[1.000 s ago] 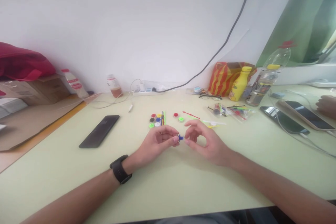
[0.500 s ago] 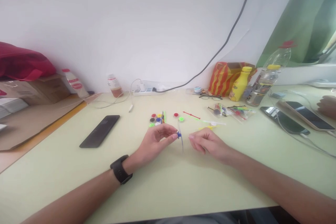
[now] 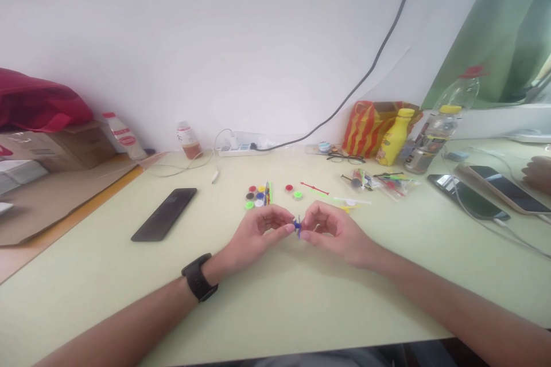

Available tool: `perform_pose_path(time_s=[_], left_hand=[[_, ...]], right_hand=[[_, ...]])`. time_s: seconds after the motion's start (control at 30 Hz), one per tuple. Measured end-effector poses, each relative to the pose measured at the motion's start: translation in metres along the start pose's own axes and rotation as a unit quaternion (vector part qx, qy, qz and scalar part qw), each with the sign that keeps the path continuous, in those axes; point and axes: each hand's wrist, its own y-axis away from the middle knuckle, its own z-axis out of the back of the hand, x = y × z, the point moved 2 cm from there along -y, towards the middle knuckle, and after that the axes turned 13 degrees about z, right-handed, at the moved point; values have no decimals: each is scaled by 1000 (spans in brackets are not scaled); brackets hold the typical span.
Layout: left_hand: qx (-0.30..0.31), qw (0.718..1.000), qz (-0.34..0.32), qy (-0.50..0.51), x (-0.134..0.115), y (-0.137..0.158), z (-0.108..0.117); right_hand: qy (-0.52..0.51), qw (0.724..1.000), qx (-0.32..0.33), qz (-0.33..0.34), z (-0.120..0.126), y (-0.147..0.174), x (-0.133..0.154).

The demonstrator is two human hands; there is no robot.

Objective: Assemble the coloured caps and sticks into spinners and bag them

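My left hand (image 3: 267,234), with a black watch (image 3: 200,278) on its wrist, pinches a small blue plastic spinner (image 3: 298,226) between thumb and fingertips. Opposite it, my right hand (image 3: 333,233) has its thumb and forefinger closed at the spinner's right side. The spinner has a round hub and a thin blue pointer, partly hidden by the fingers. Just beyond the hands lie several coloured discs, among them a red disc (image 3: 288,187) and a green disc (image 3: 298,195). A red arrow pointer (image 3: 314,188) lies to their right, near a white pointer (image 3: 352,200).
A black phone (image 3: 164,215) lies at left. Plastic bags of parts (image 3: 379,182), eyeglasses (image 3: 346,158) and a yellow bottle (image 3: 395,137) are at back right. Two charging phones lie farther right, beside another person's hand (image 3: 537,175). A power strip (image 3: 241,150) sits against the wall.
My right hand has moved left, its fingertips now meeting the blue spinner. The pointer, blurred and long before, now looks shorter. My left hand has barely shifted.
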Motion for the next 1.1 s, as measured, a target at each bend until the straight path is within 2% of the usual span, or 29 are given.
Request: perform_pose_path(time_s=[0.17, 0.4, 0.47, 0.57, 0.63, 0.7, 0.8, 0.93, 1.1], left_hand=[[-8, 1000, 2, 5, 2, 0, 2], [-11, 1000, 16, 11, -1, 1, 0], [-13, 1000, 19, 15, 0, 1, 0], [-20, 999, 21, 18, 2, -1, 1], [-23, 999, 20, 18, 4, -1, 2], [-23, 999, 20, 19, 4, -1, 2], [-17, 999, 21, 23, 2, 0, 2], [-12, 999, 23, 24, -1, 1, 0], [-10, 1000, 15, 24, 1, 1, 1]], right_hand=[[-23, 1000, -3, -2, 2, 1, -2], [57, 997, -33, 38, 5, 5, 6], [63, 997, 18, 51, 5, 5, 9], [81, 984, 148, 50, 3, 7, 9], [100, 978, 181, 35, 2, 8, 7], [129, 977, 164, 30, 2, 7, 6], [153, 982, 104, 30, 2, 5, 6], [122, 992, 37, 22, 3, 4, 6], [120, 991, 55, 37, 3, 5, 5]])
